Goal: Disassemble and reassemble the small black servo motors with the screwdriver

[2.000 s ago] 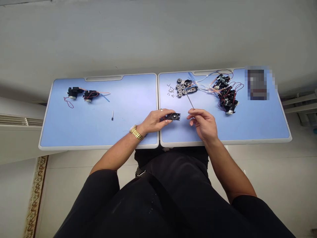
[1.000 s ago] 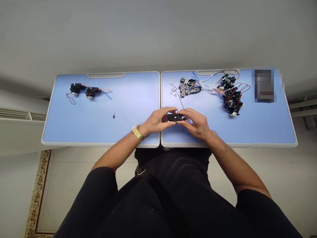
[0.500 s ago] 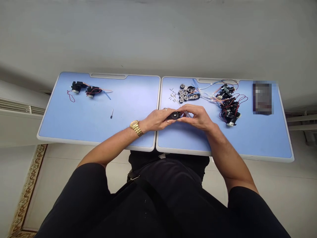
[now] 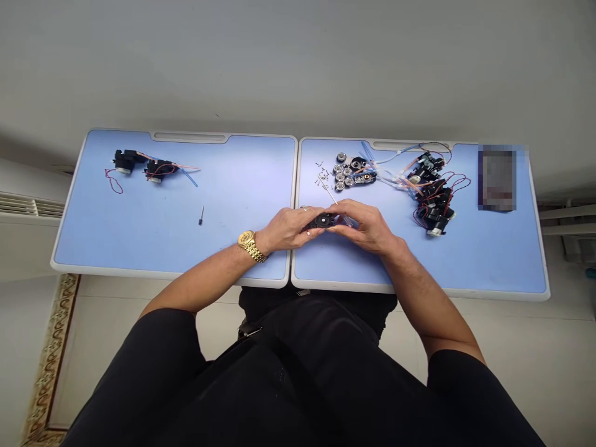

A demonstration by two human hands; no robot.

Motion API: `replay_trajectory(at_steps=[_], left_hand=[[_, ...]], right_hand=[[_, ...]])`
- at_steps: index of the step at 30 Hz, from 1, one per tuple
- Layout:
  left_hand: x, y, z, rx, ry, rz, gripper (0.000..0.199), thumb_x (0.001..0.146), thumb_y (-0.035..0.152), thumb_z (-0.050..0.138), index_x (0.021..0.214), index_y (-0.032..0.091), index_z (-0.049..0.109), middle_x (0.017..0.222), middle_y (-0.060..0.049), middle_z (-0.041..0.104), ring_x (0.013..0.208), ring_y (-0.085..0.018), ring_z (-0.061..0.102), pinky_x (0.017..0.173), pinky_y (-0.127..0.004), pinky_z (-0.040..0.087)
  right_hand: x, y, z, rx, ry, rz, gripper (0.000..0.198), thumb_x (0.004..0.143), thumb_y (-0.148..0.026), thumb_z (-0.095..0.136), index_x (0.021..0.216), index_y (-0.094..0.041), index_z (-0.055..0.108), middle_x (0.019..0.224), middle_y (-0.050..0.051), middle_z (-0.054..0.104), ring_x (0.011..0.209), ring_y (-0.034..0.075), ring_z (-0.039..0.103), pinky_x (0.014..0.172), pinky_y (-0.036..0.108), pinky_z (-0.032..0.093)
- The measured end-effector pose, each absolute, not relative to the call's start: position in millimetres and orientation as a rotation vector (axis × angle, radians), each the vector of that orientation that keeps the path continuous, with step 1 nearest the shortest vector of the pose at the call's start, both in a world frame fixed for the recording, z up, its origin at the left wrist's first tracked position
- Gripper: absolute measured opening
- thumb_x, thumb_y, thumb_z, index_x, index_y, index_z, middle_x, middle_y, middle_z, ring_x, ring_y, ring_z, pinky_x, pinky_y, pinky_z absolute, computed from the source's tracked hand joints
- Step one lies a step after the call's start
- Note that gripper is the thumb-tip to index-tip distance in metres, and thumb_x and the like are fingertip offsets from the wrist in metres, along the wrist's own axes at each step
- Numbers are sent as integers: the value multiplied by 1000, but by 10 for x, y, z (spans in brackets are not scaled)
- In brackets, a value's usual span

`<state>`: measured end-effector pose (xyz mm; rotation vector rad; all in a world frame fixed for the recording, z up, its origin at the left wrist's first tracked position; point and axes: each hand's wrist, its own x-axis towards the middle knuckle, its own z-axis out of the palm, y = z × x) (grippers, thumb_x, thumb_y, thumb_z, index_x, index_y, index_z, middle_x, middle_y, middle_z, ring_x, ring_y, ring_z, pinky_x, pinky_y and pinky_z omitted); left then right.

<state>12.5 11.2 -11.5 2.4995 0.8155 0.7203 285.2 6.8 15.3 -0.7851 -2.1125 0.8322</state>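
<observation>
Both my hands meet just right of the gap between the table halves, over the blue tabletop. My left hand [image 4: 289, 227], with a gold watch on its wrist, pinches a small black plastic part [image 4: 322, 220] with a round face and a light centre. My right hand [image 4: 367, 225] is closed at the part's right side, thumb and fingertips touching it. A screwdriver [image 4: 328, 190] is tucked in this hand as well; its thin metal shaft points up and left, and its clear handle is partly hidden by the fingers. Loose small screws [image 4: 322, 174] lie beyond the shaft tip.
Several silver round parts [image 4: 347, 172] lie beyond my right hand. To their right sit black motor units with wires [image 4: 433, 198] and a blurred dark rectangle [image 4: 496, 179]. On the left are two black wired units [image 4: 161, 169] and a small dark-ended bit [image 4: 200, 217].
The camera view has shifted slightly, so the table's left side appears further left. Both hands keep hold of the black part, which has turned only slightly, if at all.
</observation>
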Motion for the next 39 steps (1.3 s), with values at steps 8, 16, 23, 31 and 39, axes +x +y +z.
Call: replay_trajectory(at_steps=[8, 16, 23, 31, 39], left_hand=[[149, 106, -36, 2473, 846, 653, 40, 117, 46, 48, 138, 18, 65, 97, -6, 81, 79, -18, 74, 71, -30, 55], [144, 141, -1, 2390, 796, 611, 36, 113, 43, 53, 136, 18, 66, 96, -4, 80, 75, -16, 72, 71, -28, 54], [152, 143, 16, 2387, 792, 595, 33, 113, 43, 53, 129, 19, 69, 93, -3, 79, 74, -16, 71, 70, -28, 52], [148, 131, -27, 2428, 806, 628, 35, 114, 44, 53, 134, 19, 69, 95, -3, 81, 75, -17, 72, 72, -28, 52], [153, 127, -47, 2446, 809, 628, 36, 114, 43, 54, 136, 19, 69, 94, -3, 81, 77, -18, 74, 71, -29, 52]], right_hand=[[2984, -161, 540, -1021, -1880, 543, 34, 111, -23, 64, 143, -28, 74, 89, 0, 82, 78, 17, 78, 79, 32, 63], [2808, -401, 922, -1016, -1932, 386, 16, 101, -17, 74, 113, -26, 81, 84, 0, 81, 63, 14, 68, 62, 30, 55], [2817, -426, 932, -1112, -2073, 155, 9, 102, -17, 71, 108, -23, 74, 83, -1, 80, 60, 13, 67, 62, 28, 51], [2861, -459, 1003, -1127, -2192, -65, 9, 103, -14, 69, 103, -22, 73, 79, 0, 79, 64, 15, 70, 62, 31, 47], [2832, -437, 1054, -1069, -2298, -126, 11, 106, -14, 66, 101, -22, 71, 79, 1, 78, 68, 16, 71, 65, 31, 47]])
